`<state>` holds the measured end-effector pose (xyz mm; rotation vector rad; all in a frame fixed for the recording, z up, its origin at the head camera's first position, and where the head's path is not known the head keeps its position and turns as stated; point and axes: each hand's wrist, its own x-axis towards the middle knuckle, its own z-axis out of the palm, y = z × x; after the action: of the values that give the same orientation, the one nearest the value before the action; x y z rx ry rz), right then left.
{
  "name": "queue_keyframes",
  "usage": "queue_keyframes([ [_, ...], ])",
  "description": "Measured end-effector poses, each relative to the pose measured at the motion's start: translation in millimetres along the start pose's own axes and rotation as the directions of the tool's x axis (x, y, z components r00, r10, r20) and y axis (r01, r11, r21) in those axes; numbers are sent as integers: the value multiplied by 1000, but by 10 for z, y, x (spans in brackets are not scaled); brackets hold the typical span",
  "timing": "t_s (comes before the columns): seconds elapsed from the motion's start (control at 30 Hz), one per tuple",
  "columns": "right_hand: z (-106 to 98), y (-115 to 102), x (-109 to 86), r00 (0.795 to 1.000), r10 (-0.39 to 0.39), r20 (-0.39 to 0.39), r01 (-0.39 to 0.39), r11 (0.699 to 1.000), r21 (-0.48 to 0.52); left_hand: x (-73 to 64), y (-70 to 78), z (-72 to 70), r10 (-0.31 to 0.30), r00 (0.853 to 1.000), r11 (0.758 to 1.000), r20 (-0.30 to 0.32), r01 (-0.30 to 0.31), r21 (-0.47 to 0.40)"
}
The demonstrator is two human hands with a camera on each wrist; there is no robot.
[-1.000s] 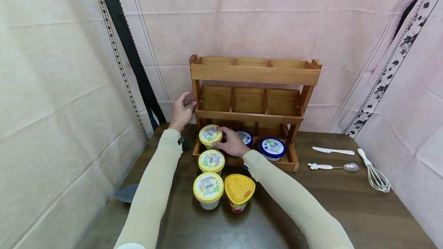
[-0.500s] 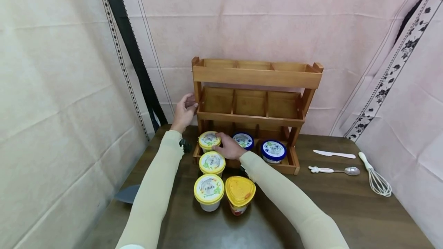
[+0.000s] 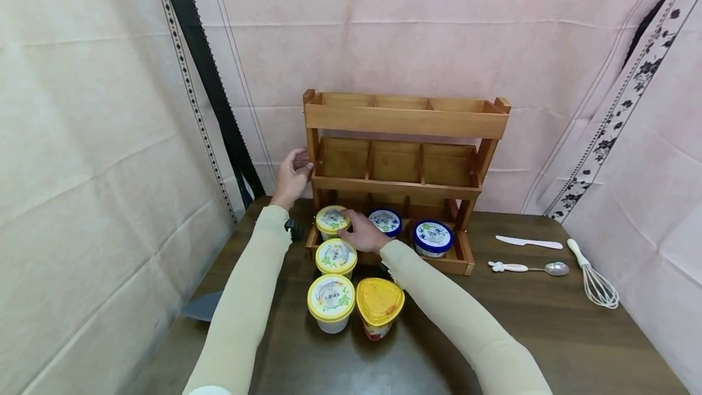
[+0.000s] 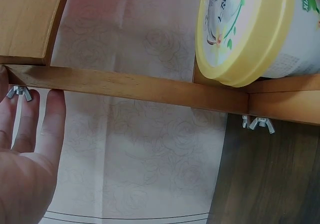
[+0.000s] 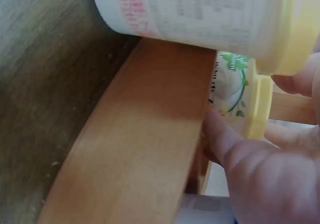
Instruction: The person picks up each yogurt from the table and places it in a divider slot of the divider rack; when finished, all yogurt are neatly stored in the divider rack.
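Note:
A three-tier wooden rack [image 3: 406, 116] stands at the back of the table. My left hand [image 3: 290, 178] touches its left upright, fingers fairly straight beside a wing nut [image 4: 19, 92] in the left wrist view. My right hand [image 3: 363, 231] pinches a yellow-lidded tub [image 3: 332, 219] in the lower tier's left compartment; the thumb and a finger lie on the tub in the right wrist view. Two blue-lidded tubs, one in the middle [image 3: 386, 222] and one at right [image 3: 433, 236], sit in that tier. Two yellow-lidded tubs, a nearer [image 3: 331, 300] and a farther [image 3: 336, 256], stand before the rack.
A cup with a rounded-triangular yellow lid [image 3: 379, 305] stands beside the nearer tub. At right lie a knife [image 3: 529, 242], a spoon [image 3: 529, 267] and a white whisk [image 3: 595, 279]. A grey-blue object [image 3: 202, 306] is partly hidden by the left sleeve. Curtains enclose the table.
The yellow-lidded tub under my right hand sits slightly lower in the rack than a second ago, and the right hand has shifted slightly, uncovering more of the middle blue lid. My left hand stays put.

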<state>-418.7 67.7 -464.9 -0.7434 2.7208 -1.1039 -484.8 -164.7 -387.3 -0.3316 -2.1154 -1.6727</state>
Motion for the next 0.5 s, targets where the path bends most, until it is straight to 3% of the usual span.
queue_keyframes([
  [0.2,-143,-80,-119,1000,14,-1,-14,999,33,49,10,3,-6,1000,1000,2,6,-25],
  [0.5,-310,-99,-423,999,-30,34,22,980,199,13,-17,6,-12,1000,1000,-6,12,-9],
])
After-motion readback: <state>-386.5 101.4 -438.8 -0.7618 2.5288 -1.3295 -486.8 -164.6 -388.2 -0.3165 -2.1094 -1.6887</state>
